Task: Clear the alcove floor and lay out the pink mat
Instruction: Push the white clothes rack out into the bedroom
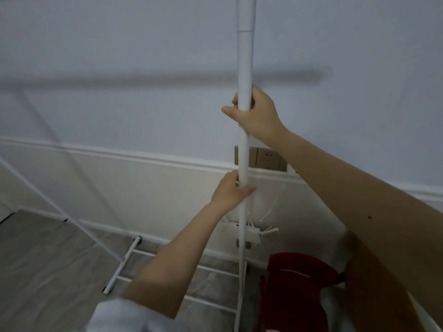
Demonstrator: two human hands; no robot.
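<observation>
Both grips wrapped round tall white metal rack upright, right hand above left hand; best lifted plumb (clear of white dangling cables).

Pretty dim and flat in here, with a cool bluish cast all over the wall. A soft, wide horizontal shadow band runs across it. The whole shot is a bit soft, blurrier toward the corners, and the baseboard bows from wide-angle distortion. No glare.
</observation>
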